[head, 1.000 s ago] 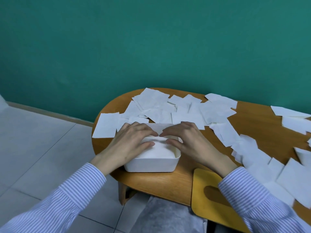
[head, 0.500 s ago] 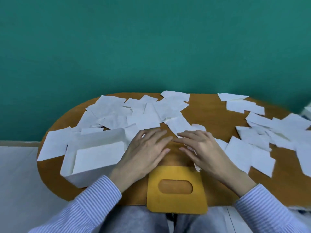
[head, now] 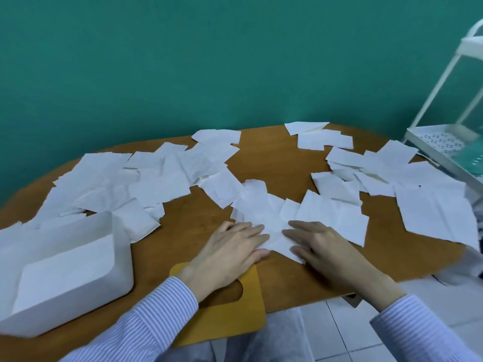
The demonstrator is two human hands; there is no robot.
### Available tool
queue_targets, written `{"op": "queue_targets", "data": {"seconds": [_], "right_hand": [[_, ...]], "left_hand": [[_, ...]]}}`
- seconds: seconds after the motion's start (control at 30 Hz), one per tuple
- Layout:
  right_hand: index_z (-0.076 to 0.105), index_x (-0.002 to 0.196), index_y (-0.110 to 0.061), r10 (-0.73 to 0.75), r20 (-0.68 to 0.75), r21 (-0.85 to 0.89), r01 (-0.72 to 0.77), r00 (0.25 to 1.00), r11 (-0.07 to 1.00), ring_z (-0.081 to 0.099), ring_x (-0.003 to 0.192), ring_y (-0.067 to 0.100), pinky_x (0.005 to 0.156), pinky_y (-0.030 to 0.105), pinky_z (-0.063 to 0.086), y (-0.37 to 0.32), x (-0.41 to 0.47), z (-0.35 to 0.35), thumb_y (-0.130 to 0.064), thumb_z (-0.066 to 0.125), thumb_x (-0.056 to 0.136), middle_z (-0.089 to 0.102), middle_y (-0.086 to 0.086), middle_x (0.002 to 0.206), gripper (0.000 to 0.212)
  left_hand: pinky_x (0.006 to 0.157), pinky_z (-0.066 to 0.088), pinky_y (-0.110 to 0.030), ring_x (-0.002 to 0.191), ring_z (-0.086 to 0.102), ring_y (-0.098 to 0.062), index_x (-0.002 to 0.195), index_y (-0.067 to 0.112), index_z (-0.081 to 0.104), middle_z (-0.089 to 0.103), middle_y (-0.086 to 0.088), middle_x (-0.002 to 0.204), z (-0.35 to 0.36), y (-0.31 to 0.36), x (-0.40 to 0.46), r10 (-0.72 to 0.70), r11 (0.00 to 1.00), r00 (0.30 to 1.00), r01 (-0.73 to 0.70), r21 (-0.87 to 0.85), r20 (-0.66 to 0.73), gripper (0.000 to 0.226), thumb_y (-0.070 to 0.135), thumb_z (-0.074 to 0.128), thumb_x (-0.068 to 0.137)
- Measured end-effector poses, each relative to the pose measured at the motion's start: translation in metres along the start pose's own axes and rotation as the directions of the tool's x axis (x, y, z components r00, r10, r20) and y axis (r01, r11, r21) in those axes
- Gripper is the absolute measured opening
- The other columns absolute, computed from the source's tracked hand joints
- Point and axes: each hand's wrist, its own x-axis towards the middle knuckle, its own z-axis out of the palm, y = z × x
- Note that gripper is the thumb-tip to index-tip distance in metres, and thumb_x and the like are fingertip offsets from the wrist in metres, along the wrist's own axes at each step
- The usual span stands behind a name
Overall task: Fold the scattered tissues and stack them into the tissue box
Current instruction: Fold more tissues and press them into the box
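Single head-worn, wide-angle view, looking forward and down from above the near edge of the wooden table (head: 274,158). The left hand (head: 230,253) and right hand (head: 324,248) sit close, low in the centre; the tissue box (head: 78,278) lies at lower left. The teal wall (head: 209,61) fills the upper half, and a white rack (head: 444,131) enters at the right edge, bowed by the lens.

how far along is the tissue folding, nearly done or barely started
Barely started. Done: the white tissue box at the left holds a flat layer of tissues. In hand: the left hand and right hand rest flat on one tissue at the near edge. Left: many scattered tissues lie unfolded across the table, and the yellow lid is off.
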Motion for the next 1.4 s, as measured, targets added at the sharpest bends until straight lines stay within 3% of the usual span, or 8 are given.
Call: {"op": "queue_targets", "data": {"seconds": [0.33, 0.5, 0.67, 0.8, 0.93, 1.07, 1.27, 1.4], "right_hand": [[0.052, 0.136, -0.040, -0.135, -0.020, 0.266, 0.136, 0.991, 0.954, 0.039, 0.133, -0.001, 0.108, 0.018, 0.033, -0.017, 0.011, 0.010, -0.040, 0.048, 0.101, 0.042, -0.021, 0.149, 0.035], [0.065, 0.124, -0.028, -0.097, -0.171, 0.185, 0.129, 0.980, 0.974, 0.055, 0.121, 0.007, 0.101, 0.030, 0.047, 0.022, 0.019, -0.014, -0.021, 0.055, 0.099, 0.062, -0.010, 0.132, 0.028], [0.054, 0.138, -0.027, -0.090, 0.007, 0.079, 0.089, 0.996, 0.993, 0.043, 0.134, 0.012, 0.112, 0.022, 0.031, 0.052, 0.029, -0.020, -0.019, 0.055, 0.099, 0.054, -0.008, 0.141, 0.039], [0.056, 0.131, -0.029, -0.110, -0.034, 0.029, 0.111, 0.993, 0.993, 0.051, 0.112, 0.014, 0.094, 0.033, 0.047, 0.055, 0.034, -0.018, -0.020, 0.060, 0.096, 0.059, -0.007, 0.121, 0.037], [0.064, 0.118, -0.029, -0.118, -0.125, -0.008, 0.118, 0.985, 0.993, 0.048, 0.092, 0.011, 0.078, 0.032, 0.048, 0.051, 0.037, -0.023, -0.016, 0.063, 0.093, 0.054, -0.014, 0.100, 0.027], [0.067, 0.113, -0.025, -0.095, -0.111, -0.056, 0.089, 0.989, 0.994, 0.051, 0.091, 0.017, 0.078, 0.035, 0.048, 0.049, 0.042, -0.021, -0.018, 0.066, 0.092, 0.060, -0.003, 0.102, 0.022], [0.061, 0.092, -0.031, -0.079, -0.121, -0.048, 0.073, 0.990, 0.996, 0.042, 0.088, 0.014, 0.076, 0.029, 0.026, 0.048, 0.049, -0.026, -0.024, 0.065, 0.093, 0.057, -0.017, 0.086, 0.008], [0.057, 0.091, -0.033, -0.001, -0.151, 0.161, 0.026, 0.988, 0.987, 0.051, 0.085, 0.008, 0.072, 0.027, 0.039, 0.039, 0.048, -0.050, -0.020, 0.065, 0.093, 0.057, -0.016, 0.085, 0.015]], "left_hand": [[0.106, 0.029, -0.033, 0.145, 0.032, -0.010, 0.125, 0.032, 0.061, 0.046, 0.013, 0.152, 0.002, -0.035, 0.004, -0.104, 0.993, 0.987, 0.109, 0.036, -0.121, 0.041, 0.050, 0.031, 0.106], [0.096, 0.031, -0.029, 0.128, 0.045, -0.010, 0.123, 0.031, 0.064, 0.058, 0.012, 0.136, 0.007, -0.011, 0.017, -0.013, 1.000, 0.961, 0.008, -0.020, -0.275, 0.031, 0.045, 0.043, 0.104], [0.091, 0.037, -0.030, 0.114, 0.047, -0.009, 0.127, 0.030, 0.060, 0.059, 0.014, 0.126, 0.016, 0.021, 0.045, 0.029, 0.988, 0.972, -0.063, -0.142, -0.233, 0.029, 0.041, 0.050, 0.102], [0.094, 0.039, -0.029, 0.114, 0.045, -0.009, 0.129, 0.032, 0.059, 0.055, 0.011, 0.121, 0.017, 0.027, 0.054, -0.023, 0.967, 0.976, -0.032, -0.252, -0.215, 0.030, 0.037, 0.056, 0.100], [0.091, 0.041, -0.030, 0.108, 0.047, -0.008, 0.125, 0.034, 0.062, 0.055, 0.012, 0.113, 0.013, 0.021, 0.057, -0.053, 0.953, 0.977, -0.013, -0.302, -0.208, 0.025, 0.031, 0.058, 0.100], [0.085, 0.044, -0.031, 0.096, 0.048, -0.007, 0.114, 0.033, 0.065, 0.055, 0.013, 0.097, 0.012, 0.014, 0.060, -0.084, 0.941, 0.976, 0.012, -0.339, -0.200, 0.019, 0.022, 0.061, 0.098], [0.082, 0.046, -0.031, 0.094, 0.051, -0.007, 0.106, 0.030, 0.067, 0.054, 0.011, 0.094, 0.003, 0.013, 0.059, -0.098, 0.921, 0.978, 0.020, -0.389, -0.183, 0.017, 0.018, 0.057, 0.100], [0.072, 0.038, -0.018, 0.087, 0.052, -0.006, 0.104, 0.029, 0.067, 0.046, 0.011, 0.092, -0.016, 0.011, 0.057, -0.123, 0.883, 0.968, 0.006, -0.470, -0.220, 0.021, 0.013, 0.053, 0.102]]}}
